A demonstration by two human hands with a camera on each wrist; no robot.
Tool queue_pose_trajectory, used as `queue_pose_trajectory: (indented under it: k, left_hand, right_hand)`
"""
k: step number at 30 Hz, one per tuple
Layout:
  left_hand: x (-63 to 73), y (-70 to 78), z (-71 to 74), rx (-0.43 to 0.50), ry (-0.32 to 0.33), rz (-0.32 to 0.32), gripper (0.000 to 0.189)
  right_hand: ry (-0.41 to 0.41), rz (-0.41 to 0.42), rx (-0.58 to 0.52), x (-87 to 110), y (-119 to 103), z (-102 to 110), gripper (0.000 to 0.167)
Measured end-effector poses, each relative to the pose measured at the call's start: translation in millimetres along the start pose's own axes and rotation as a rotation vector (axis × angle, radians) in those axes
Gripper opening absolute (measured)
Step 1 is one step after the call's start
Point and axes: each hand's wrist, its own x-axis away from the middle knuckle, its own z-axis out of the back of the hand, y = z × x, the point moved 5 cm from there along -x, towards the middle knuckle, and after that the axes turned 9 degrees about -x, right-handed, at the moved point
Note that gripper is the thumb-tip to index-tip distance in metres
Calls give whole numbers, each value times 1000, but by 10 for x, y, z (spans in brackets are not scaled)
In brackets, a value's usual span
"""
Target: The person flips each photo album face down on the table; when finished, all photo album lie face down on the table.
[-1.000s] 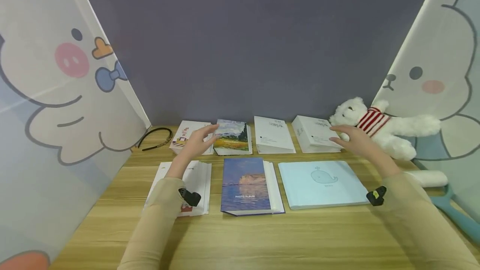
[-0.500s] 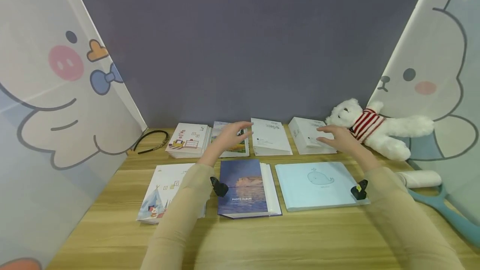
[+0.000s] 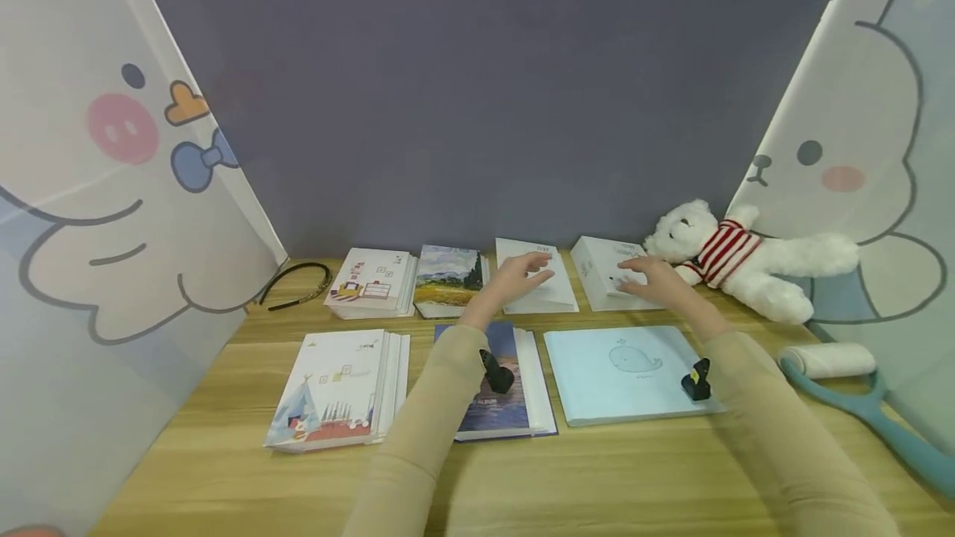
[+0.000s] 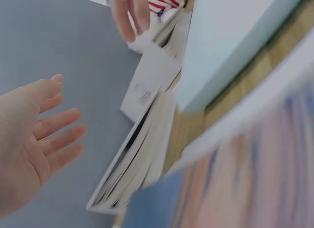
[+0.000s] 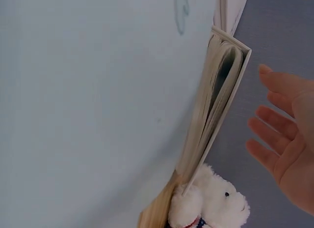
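My left hand point(image 3: 511, 284) hovers above the third white album point(image 3: 561, 295) of the back row, fingers loosely bent around nothing. In the left wrist view that hand point(image 4: 37, 139) is apart from the albums. My right hand point(image 3: 660, 282) hangs over the boxy white album point(image 3: 591, 273) at the back right, also holding nothing; the right wrist view has its fingers point(image 5: 267, 132) spread beside the album's pages point(image 5: 208, 107). Below my left forearm lies a blue photo album point(image 3: 503, 346), partly covered by the sleeve. A light blue whale album point(image 3: 597, 379) lies below my right hand.
A painted-landscape album point(image 3: 448, 276) and white illustrated albums point(image 3: 369, 280) fill the left side, with another point(image 3: 336, 379) in front. A black headband point(image 3: 278, 284) lies far left. A white teddy bear point(image 3: 776, 263), white roll point(image 3: 828, 360) and blue-grey handle point(image 3: 888, 421) lie right.
My left hand has moved right, from over the back-left albums to over the third white one. My right hand has shifted slightly left. The albums have stayed in place.
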Motion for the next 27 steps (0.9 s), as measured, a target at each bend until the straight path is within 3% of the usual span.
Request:
queue_pose_trajectory:
  k: [7,13,17,24,27]
  left_hand:
    - [-191,92,-288,73,-34,15,46]
    - [-300,174,-529,91,-69,5,44]
    - [-325,207,-645,96,-101,25,44]
    - [-339,219,-735,48,-154,92,46]
    - [-352,203,-778,-26,-169,123,45]
  right_hand:
    - [-47,-100,-36,3,39,-101,51]
    - [-133,-165,17,26,39,-233,62]
    - [-141,-178,42,35,23,-282,62]
    - [-160,-174,81,13,-3,-266,61]
    - [-162,-176,91,0,-19,-240,59]
